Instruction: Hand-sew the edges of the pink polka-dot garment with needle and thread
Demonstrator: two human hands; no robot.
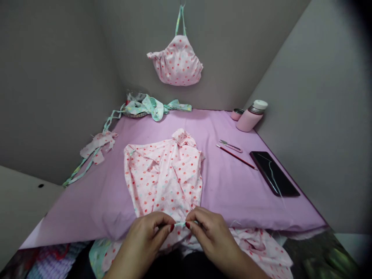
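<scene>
A mint strip [180, 224] is pinched by the left hand [145, 242] and right hand [213, 236] at the lilac bench [232, 193], with grey walls [52, 77] behind.

Soft, even indoor light, faint shadows, dark top-right corner, bowed wide-angle edges

The polka-dot cloth [164, 174] is soft matt cotton; at its six o'clock, the mint strip [180, 224] is matt fabric too; at two o'clock, the pink flask [250, 118] is smooth and matt, with a metal collar [256, 110]; at three o'clock, the phone [274, 174] is glossy black glass.
</scene>
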